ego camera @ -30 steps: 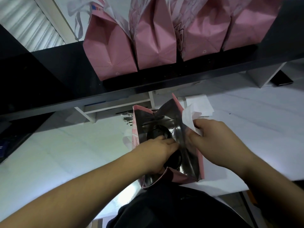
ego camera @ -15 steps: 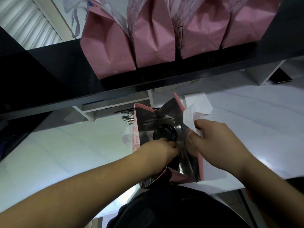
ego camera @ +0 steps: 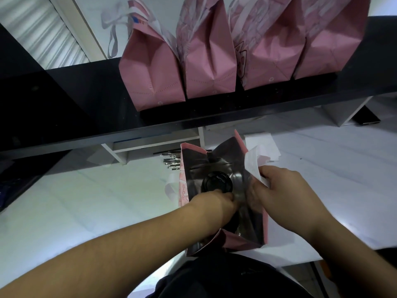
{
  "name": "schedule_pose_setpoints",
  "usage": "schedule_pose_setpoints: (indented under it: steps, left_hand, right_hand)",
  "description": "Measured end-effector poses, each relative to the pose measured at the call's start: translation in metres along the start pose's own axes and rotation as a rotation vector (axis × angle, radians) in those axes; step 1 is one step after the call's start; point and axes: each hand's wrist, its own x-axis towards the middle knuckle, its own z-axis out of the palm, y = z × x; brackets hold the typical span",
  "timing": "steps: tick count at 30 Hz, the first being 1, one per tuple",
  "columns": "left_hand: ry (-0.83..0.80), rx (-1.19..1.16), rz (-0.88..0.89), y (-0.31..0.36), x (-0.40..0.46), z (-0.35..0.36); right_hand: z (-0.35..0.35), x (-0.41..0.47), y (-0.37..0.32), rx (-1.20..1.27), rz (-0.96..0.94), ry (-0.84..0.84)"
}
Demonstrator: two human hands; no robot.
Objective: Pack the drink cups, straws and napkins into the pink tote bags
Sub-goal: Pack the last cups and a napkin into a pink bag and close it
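white table with open pink tote bag, wrapped straws, napkins, black shelf bearing four pink bags

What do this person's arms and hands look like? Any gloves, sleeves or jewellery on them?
Both forearms are bare up to the picture's edge, with no sleeves in view. The left hand and the right hand wear no gloves, and no watch, bracelet or ring shows on the visible parts. Low in the picture is dark, near-black clothing on the person's body.
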Motion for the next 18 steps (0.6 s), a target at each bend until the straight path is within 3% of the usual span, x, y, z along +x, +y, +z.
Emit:
schedule_pose_setpoints:
  steps: [4, 8, 10, 11, 14, 18]
  left_hand:
    - [0.072, 0.051, 0.006, -0.001, -0.012, -0.026]
    - [0.67, -0.199, -0.01, -0.039, -0.037, -0.06]
    - [0.883, -0.401, -0.208, -0.071, -0.048, -0.055]
    - [0.916, -0.5, -0.329, -0.089, -0.05, -0.046]
    - [0.743, -0.623, -0.652, -0.141, -0.042, 0.003]
    - [0.354, -0.473, -0.689, -0.175, -0.013, 0.069]
  right_hand:
    - [-0.002, 0.001, 0.002, 0.015, 0.041, 0.032]
    - [-0.005, 0.007, 0.006, -0.041, 0.098, 0.031]
    - [-0.008, 0.01, 0.009, -0.068, 0.129, 0.041]
    - [-0.009, 0.011, 0.01, -0.072, 0.139, 0.05]
    - [-0.01, 0.012, 0.013, -0.094, 0.12, 0.054]
    - [-0.01, 0.009, 0.008, -0.019, 0.063, 0.073]
